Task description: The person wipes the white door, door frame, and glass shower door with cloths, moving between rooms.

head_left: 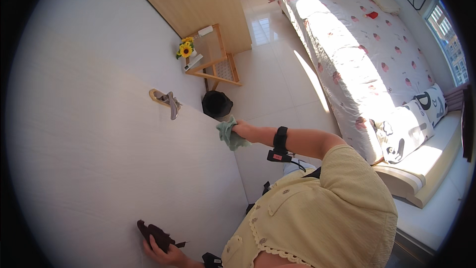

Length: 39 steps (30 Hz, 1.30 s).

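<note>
In my left hand (165, 255) is a bunched dark brown cloth (158, 236), held against the broad white surface of a door (111, 171); whether it presses on the door I cannot tell. My right hand (243, 129) grips a crumpled pale green cloth (230, 134), with the arm stretched out near the door's lower edge. A metal lever handle (171, 103) on a gold-coloured backplate sticks out of the door, apart from both hands.
A black waste bin (217, 104) stands on the tiled floor (275, 82) beyond the green cloth. Behind it is a small wooden side table (214, 63) with artificial-looking sunflowers (186, 49), beside a wood-panelled cabinet (208, 3). A bed (346, 56) with patterned bedding fills the right side.
</note>
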{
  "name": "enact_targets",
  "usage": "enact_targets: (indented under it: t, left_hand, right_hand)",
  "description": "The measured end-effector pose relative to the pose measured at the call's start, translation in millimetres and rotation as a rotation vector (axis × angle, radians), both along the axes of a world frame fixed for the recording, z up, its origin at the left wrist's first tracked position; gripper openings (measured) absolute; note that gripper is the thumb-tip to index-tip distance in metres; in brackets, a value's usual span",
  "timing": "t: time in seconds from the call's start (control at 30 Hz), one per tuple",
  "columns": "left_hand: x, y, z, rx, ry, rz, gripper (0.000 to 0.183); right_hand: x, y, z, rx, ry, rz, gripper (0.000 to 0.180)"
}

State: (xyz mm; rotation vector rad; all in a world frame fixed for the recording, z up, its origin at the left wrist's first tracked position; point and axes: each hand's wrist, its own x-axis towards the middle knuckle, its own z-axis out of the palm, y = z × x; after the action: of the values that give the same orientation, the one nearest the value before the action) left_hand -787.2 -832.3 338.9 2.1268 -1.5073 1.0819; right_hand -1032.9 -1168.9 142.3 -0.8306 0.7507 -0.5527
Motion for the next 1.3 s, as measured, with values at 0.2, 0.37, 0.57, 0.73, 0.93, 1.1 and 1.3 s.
enact_targets:
  t: [0.2,0.37,0.57,0.73,0.93,1.1,1.3]
  left_hand:
    - [-25.1,-131.8,-81.9,0.199,0.83,-0.113,0.031]
    - [-63.4,-233.2,-126.9,0.041,1.765,-0.231,0.033]
    - [-102.2,-362.6,-146.4,-0.127,2.398,-0.379,0.038]
    - [-126.4,-445.3,-149.9,-0.139,2.475,-0.43,0.037]
    - [-130.7,-549.0,-177.3,-0.172,2.524,-0.389,0.038]
    - [-134.2,-651.3,-193.0,-0.239,2.607,-0.189,0.04]
    - [-132.4,-737.6,-181.9,-0.21,2.577,-0.318,0.041]
  right_hand:
    - [-171.9,-49.8,-15.0,0.03,0.047,-0.352,0.022]
    - [-301.0,-71.4,-35.6,0.09,-0.009,-0.657,0.023]
    - [-407.2,-85.1,-43.2,0.019,-0.109,-0.875,0.03]
    - [-441.4,-119.8,-60.9,0.008,-0.113,-1.009,0.032]
    - [-447.2,-223.7,-48.8,-0.009,-0.125,-0.974,0.03]
    - [-428.9,-342.6,-33.0,-0.002,-0.118,-0.877,0.032]
    - [-391.8,-496.1,16.5,-0.113,0.008,-0.758,0.03]
